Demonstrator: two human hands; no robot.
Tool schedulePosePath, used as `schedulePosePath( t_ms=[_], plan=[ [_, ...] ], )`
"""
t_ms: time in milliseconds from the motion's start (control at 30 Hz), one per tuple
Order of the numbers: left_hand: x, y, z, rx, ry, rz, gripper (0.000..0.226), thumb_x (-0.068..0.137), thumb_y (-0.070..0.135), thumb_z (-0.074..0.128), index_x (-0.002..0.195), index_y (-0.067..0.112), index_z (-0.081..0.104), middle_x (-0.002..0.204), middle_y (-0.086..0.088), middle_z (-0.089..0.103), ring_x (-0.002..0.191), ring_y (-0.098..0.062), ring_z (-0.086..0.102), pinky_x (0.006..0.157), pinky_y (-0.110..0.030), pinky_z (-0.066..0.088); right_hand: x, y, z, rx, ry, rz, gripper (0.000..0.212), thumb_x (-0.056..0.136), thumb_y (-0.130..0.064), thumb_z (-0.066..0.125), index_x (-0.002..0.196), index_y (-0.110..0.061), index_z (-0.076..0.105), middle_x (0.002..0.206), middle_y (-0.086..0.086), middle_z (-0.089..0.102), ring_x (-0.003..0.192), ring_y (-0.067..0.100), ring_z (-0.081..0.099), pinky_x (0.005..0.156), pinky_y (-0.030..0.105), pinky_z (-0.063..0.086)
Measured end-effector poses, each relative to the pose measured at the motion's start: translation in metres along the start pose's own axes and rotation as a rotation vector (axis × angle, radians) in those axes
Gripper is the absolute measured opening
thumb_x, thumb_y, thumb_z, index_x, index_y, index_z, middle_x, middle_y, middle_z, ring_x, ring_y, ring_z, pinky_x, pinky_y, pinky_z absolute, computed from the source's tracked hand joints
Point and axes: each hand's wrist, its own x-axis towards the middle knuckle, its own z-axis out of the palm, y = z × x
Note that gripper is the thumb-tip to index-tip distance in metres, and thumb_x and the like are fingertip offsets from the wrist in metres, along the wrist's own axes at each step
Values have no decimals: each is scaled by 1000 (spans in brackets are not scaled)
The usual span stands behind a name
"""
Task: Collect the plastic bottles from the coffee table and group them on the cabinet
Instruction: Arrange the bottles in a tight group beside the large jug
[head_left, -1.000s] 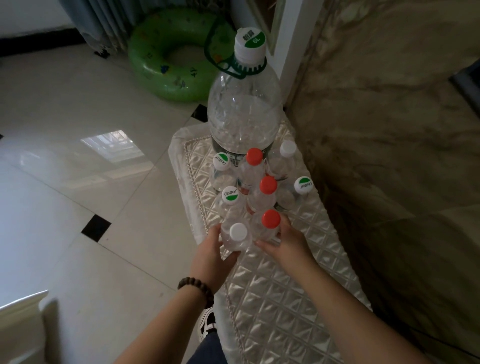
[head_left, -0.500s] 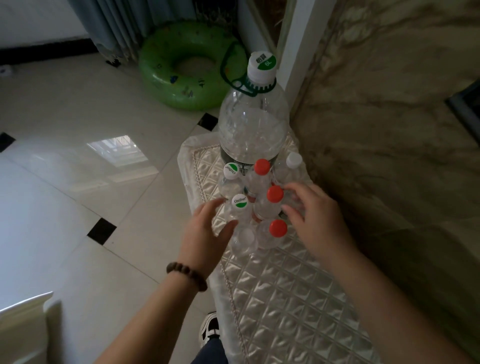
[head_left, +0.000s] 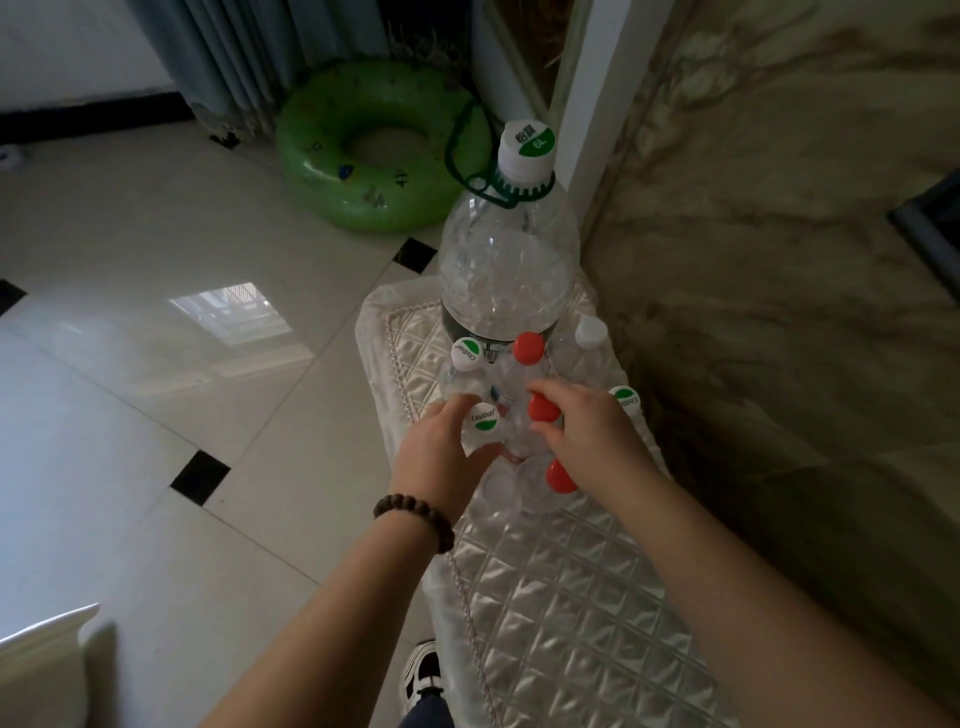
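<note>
Several small clear plastic bottles stand clustered on the cabinet's quilted cloth (head_left: 561, 597), in front of a large clear 6L bottle (head_left: 504, 270) with a green handle. My left hand (head_left: 441, 452) holds the neck of a green-and-white-capped bottle (head_left: 483, 418) between fingers and thumb. My right hand (head_left: 587, 431) curls around a red-capped bottle (head_left: 543, 408) beside it. Nearer me stand a white-capped bottle (head_left: 498, 486) and another red-capped bottle (head_left: 558, 475), partly hidden under my hands. More small bottles stand behind, one of them red-capped (head_left: 529, 347).
A marble wall (head_left: 779, 260) runs along the cabinet's right side. On the tiled floor at the left lie a green swim ring (head_left: 322, 171) and a curtain (head_left: 234, 52). My shoe (head_left: 423, 670) shows below. A white furniture corner (head_left: 41, 665) sits bottom left.
Both hands left the two nearest bottles and reached forward; they now close on the green-and-white-capped and red-capped bottles in the middle of the cluster.
</note>
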Motion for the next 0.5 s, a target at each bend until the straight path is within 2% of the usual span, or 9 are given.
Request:
schedulePosePath(
  t_ms=[100, 200, 267, 333, 400, 500],
  plan=[
    [-2, 4, -10, -53, 38, -22, 65, 74, 56, 65, 130, 26, 46, 126, 3, 55, 110, -15, 55, 87, -27, 45, 1, -2, -16, 18, 89, -35, 43, 87, -25, 65, 129, -22, 55, 120, 4, 61, 107, 19, 57, 88, 29, 47],
    [14, 8, -24, -98, 174, -11, 56, 79, 53, 61, 126, 27, 48, 124, 2, 55, 107, -14, 55, 86, -30, 48, 19, 6, -40, 3, 270, -52, 40, 86, -21, 65, 125, -17, 57, 123, 8, 56, 108, 22, 56, 85, 26, 42],
    [34, 10, -28, -84, 166, -12, 52, 81, 44, 66, 127, 27, 49, 127, 3, 54, 110, -15, 53, 87, -26, 43, 39, 14, -51, -37, 235, 7, 44, 88, -18, 63, 130, -18, 53, 131, 10, 50, 114, 26, 53, 88, 28, 41],
    [53, 10, -27, -44, 112, -31, 51, 82, 39, 68, 127, 27, 50, 128, 2, 54, 114, -16, 51, 87, -25, 39, 56, 21, -52, -98, 115, 59, 47, 89, -19, 61, 134, -22, 48, 132, 11, 51, 115, 28, 53, 92, 33, 45],
    [64, 8, -23, -20, 73, -58, 46, 82, 38, 68, 124, 26, 55, 124, 2, 58, 114, -17, 53, 90, -28, 42, 66, 25, -48, -133, 30, 96, 44, 90, -21, 59, 132, -26, 49, 125, 12, 58, 109, 29, 56, 90, 41, 50],
    [71, 4, -18, -59, 77, -80, 39, 80, 35, 71, 116, 25, 62, 111, 2, 65, 106, -19, 58, 89, -38, 51, 73, 27, -45, -135, 26, 112, 33, 91, -24, 57, 124, -25, 54, 115, 12, 61, 101, 28, 59, 85, 45, 53]
  ],
)
